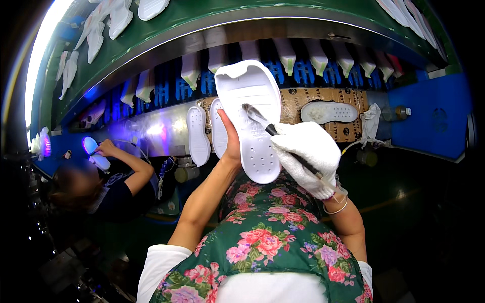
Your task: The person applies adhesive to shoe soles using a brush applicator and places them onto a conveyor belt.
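Note:
A white shoe sole (257, 146) is held up in front of me, its hollow inner face toward me and small holes near its lower end. My bare left hand (231, 139) grips it along the left edge; most of the fingers are hidden behind it. My right hand (308, 156), in a white knitted glove, is closed round the dark handle of a brush (256, 116). The brush's bristles meet the inner face of the sole. Just beyond my left hand lie a second white sole (218, 131), partly covered, and a third (198, 134) beside it.
A worn sole (328, 112) lies on cardboard (293, 103) at right, near a white cloth (371, 120) and a bottle (400, 112). Pale shoe uppers (190, 70) hang in a row behind. Farther up, a green belt (202, 16) carries white pieces. At left a co-worker's hand (106, 148) handles a sole.

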`<state>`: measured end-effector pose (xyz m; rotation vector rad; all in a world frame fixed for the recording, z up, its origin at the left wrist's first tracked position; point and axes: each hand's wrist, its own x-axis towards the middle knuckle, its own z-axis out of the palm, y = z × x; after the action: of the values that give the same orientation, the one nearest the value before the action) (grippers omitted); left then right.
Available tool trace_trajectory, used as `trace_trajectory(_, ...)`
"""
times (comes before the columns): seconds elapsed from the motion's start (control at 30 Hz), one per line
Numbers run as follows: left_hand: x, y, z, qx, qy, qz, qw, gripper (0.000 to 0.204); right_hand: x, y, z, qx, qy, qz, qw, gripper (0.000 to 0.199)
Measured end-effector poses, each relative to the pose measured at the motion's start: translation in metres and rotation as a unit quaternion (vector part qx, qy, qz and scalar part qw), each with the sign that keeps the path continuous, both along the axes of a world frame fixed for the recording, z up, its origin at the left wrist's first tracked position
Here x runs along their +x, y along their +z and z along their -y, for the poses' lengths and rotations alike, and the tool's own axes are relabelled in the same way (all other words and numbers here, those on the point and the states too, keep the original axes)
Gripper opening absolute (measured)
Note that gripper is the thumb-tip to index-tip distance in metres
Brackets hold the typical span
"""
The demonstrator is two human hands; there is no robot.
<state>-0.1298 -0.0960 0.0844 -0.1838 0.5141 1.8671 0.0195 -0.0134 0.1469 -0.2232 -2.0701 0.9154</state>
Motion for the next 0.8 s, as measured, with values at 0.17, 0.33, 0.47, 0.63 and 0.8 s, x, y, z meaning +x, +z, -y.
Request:
trace_trajectory(0.17, -0.025, -0.038, 0.005, 0.189, -0.178, -0.099, 0.961, 0.128, -0.001, 0.006, 0.016, -0.171, 0.129, 0.094, 0.972, 0.027)
trace_trajectory(0.33, -0.036, -0.026, -0.007, 0.233, -0.176, -0.111, 0.95, 0.133, -0.009, -0.002, 0.019, 0.106, 0.006, 0.033, 0.994, 0.029)
trace_trajectory(0.47, -0.043, -0.028, -0.013, 0.268, -0.133, -0.064, 0.952, 0.13, -0.006, -0.011, 0.03, 0.073, 0.09, 0.001, 0.993, 0.031)
trace_trajectory(0.63, -0.045, -0.021, -0.018, 0.268, -0.086, -0.049, 0.958, 0.124, -0.024, -0.021, 0.026, 0.116, 0.024, -0.066, 0.991, 0.016)
trace_trajectory(0.8, -0.064, -0.023, -0.017, 0.254, -0.08, -0.063, 0.962, 0.12, -0.012, -0.011, 0.024, -0.071, 0.16, -0.012, 0.985, 0.02)
